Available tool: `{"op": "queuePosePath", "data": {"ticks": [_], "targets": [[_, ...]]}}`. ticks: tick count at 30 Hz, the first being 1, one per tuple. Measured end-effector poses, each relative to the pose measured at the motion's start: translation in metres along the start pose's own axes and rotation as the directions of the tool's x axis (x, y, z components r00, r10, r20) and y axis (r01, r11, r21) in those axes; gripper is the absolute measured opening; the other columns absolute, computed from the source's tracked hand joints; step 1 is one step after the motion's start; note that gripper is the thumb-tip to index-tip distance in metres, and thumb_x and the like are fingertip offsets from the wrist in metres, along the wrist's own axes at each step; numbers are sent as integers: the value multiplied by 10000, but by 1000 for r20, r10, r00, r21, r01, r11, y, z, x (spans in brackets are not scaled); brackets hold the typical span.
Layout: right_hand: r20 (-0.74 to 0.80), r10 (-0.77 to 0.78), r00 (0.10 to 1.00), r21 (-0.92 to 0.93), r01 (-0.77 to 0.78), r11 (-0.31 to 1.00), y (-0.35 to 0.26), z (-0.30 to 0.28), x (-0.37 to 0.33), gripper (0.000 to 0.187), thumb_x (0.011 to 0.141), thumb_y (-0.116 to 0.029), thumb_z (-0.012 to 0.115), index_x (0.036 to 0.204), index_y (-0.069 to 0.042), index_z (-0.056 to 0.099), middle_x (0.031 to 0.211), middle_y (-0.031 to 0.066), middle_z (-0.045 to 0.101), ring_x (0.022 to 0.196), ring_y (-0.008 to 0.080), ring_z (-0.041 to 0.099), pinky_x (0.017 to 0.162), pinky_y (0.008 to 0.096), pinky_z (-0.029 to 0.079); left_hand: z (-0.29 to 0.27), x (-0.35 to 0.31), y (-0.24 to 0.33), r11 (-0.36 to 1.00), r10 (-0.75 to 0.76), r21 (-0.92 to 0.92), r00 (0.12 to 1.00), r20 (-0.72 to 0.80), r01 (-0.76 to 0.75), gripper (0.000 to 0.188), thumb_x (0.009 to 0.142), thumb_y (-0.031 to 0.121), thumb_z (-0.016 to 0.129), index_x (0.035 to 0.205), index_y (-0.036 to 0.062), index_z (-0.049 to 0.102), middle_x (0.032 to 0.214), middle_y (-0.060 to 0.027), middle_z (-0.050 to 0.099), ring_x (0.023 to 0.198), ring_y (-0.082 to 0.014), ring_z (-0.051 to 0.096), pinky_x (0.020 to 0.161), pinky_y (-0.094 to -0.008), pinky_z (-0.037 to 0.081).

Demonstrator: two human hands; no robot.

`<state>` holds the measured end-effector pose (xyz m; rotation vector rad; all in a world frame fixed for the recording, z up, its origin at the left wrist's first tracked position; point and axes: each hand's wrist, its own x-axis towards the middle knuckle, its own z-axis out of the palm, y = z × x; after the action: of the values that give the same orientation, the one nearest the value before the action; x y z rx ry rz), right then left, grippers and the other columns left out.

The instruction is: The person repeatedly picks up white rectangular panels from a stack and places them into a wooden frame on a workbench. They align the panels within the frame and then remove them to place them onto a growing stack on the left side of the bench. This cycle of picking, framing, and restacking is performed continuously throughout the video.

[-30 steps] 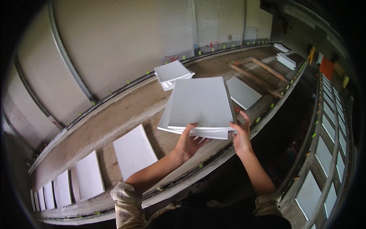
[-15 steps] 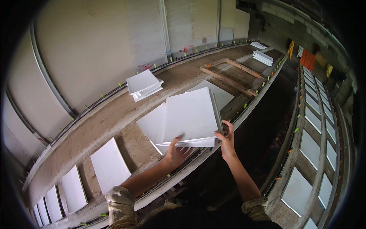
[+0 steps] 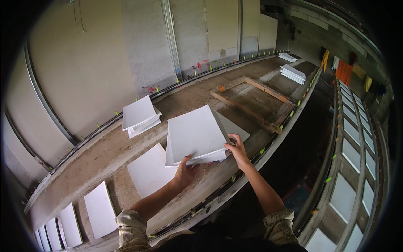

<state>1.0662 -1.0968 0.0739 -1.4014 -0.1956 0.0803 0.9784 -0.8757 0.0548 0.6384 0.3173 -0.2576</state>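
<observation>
Between both hands is a stack of white rectangular sheets (image 3: 197, 132), tilted and held over the long table (image 3: 126, 153). My left hand (image 3: 187, 174) grips its near edge, thumb on top and fingers underneath. At the near right corner, my right hand (image 3: 238, 152) pinches the stack with the thumb above. One flat white sheet (image 3: 147, 170) lies on the table just left of the stack. Another white sheet (image 3: 235, 128) lies behind it on the right, partly hidden by the stack.
A second pile of white sheets (image 3: 140, 113) sits at the table's far side. Single sheets (image 3: 100, 210) lie in a row to the left. A wooden frame (image 3: 256, 86) rests farther along, with more piles (image 3: 293, 74) beyond. Across a dark gap, another table (image 3: 323, 214) holds many sheets.
The held stack has shifted rightward along the table, uncovering more of the sheet on its left and covering more of the sheet behind. My view has shifted too. Both hands keep their grip.
</observation>
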Motion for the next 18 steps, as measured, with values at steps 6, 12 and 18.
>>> {"op": "queuePosePath", "data": {"ticks": [6, 12, 18], "targets": [[109, 33, 994, -225, -8, 974, 40, -13, 89, 478, 801, -155, 619, 1222, -125, 394, 1025, 76, 532, 917, 137, 504, 761, 284, 395, -6, 80, 2, 975, 214, 6, 939, -268, -220, 534, 808, 241, 625, 1215, 29, 352, 1187, -129, 428, 1172, -251, 407, 1020, -364, 371], [223, -115, 968, -775, 248, 581, 45, -36, 110, 531, 757, -133, 591, 1239, -85, 373, 1183, 229, 446, 1140, 381, 392, 918, 468, 345, 6, 46, 24, 954, -68, 296, 994, 85, 40, 440, 894, 251, 531, 1234, 1, 408, 1218, -133, 497, 1080, -232, 523, 926, -329, 448], [533, -34, 845, -591, 400, 701, 54, -25, 148, 667, 783, -153, 599, 1327, -43, 229, 1310, 312, 276, 1182, 474, 333, 983, 487, 306, -1, 44, 45, 206, 651, 973, 757, -55, -107, 339, 854, 186, 559, 1146, 16, 535, 1084, -136, 572, 882, -207, 623, 755, -341, 499]]}}
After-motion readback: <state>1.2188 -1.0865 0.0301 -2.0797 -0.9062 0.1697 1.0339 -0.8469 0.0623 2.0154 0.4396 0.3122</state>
